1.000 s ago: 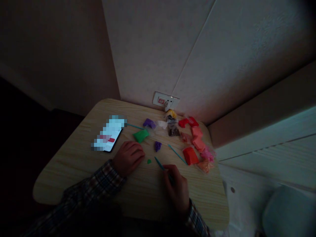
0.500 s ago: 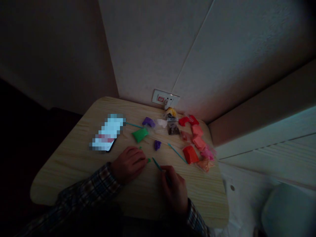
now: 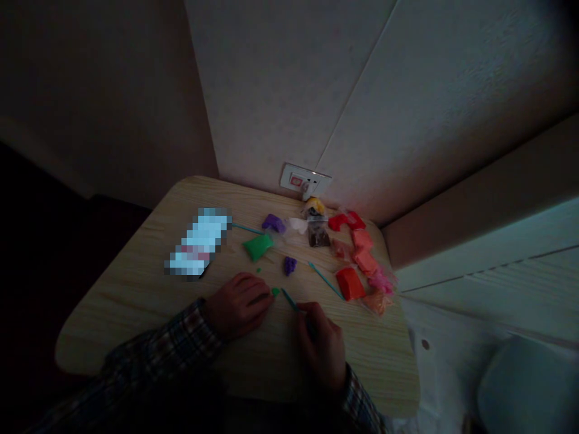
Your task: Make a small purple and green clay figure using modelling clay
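Right fingers (image 3: pixel 312 310): pinching tool (image 3: pixel 289 299). Left fingers (image 3: pixel 256 295): close together at scrap (image 3: pixel 275 292), grip unclear. Risk, I judge: tool slipping off small scrap, poking fingertips.

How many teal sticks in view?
3: teal stick in the right hand, second stick beside the orange-red packet, third stick between the phone and purple packet. Packets may hide more.

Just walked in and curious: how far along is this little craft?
The purple cluster already looks shaped. The right hand holds a blue-green tool, its tip near a small green piece that the left hand seems to touch. Perhaps left: joining that piece and a tiny green bit to the cluster, since both lie apart from it. How much more is planned can't be told.
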